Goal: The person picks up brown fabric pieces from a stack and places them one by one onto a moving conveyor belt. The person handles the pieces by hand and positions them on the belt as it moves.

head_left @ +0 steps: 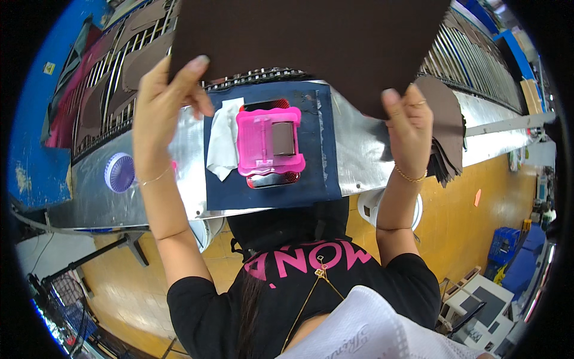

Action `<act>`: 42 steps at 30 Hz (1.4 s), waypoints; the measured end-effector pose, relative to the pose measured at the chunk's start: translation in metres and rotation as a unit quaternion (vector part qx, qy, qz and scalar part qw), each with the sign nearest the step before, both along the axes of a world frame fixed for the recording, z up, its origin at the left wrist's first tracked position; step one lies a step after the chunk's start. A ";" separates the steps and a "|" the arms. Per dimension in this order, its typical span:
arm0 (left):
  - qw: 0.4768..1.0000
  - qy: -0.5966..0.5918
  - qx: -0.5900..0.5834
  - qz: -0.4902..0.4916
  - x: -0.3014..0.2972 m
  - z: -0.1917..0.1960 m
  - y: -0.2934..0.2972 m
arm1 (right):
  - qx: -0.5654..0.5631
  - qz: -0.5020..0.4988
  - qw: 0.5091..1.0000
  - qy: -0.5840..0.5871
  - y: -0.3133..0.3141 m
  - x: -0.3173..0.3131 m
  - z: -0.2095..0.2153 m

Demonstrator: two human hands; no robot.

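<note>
A large dark brown sheet (311, 48), perhaps leather or fabric, is raised in front of me over the far side of the table. My left hand (164, 99) pinches its near left edge, thumb on top. At its near right corner my right hand (409, 122) grips the edge between thumb and fingers. Below the sheet, a pink plastic tray (248, 143) with a wavy rim sits on a dark blue mat (317, 185). Inside the tray lies a small brown block-like piece (283, 139). Left of it, a crumpled white cloth (224, 143) rests on the mat.
A metal table (359, 143) carries the mat. Beyond it runs a rod conveyor (472, 66) with brown cut pieces (146, 63) on it. Several brown pieces (445, 119) hang at the right edge. A purple round container (119, 172) stands left; a white bucket (372, 206) is below.
</note>
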State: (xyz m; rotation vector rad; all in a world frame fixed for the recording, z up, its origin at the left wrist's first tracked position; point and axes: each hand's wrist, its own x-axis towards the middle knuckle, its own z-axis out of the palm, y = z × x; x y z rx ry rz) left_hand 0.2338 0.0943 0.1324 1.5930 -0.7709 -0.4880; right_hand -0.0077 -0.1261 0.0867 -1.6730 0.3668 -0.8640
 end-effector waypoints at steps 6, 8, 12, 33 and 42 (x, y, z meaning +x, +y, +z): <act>0.973 -0.168 0.028 0.157 0.020 0.011 0.082 | -0.156 0.056 0.980 0.115 0.043 0.053 -0.017; 0.958 -0.205 0.017 0.198 0.022 0.009 0.096 | -0.204 0.055 0.972 0.104 0.052 0.064 -0.020; 0.968 -0.179 0.027 0.175 0.030 0.002 0.122 | -0.309 0.059 0.948 0.039 0.056 0.077 -0.034; 0.924 -0.353 0.067 -0.129 -0.034 -0.063 0.000 | -0.085 -0.028 0.984 0.153 -0.012 -0.108 -0.100; 0.893 -0.409 0.072 -0.172 -0.072 -0.054 -0.064 | 0.056 -0.117 0.988 0.088 -0.081 -0.135 0.007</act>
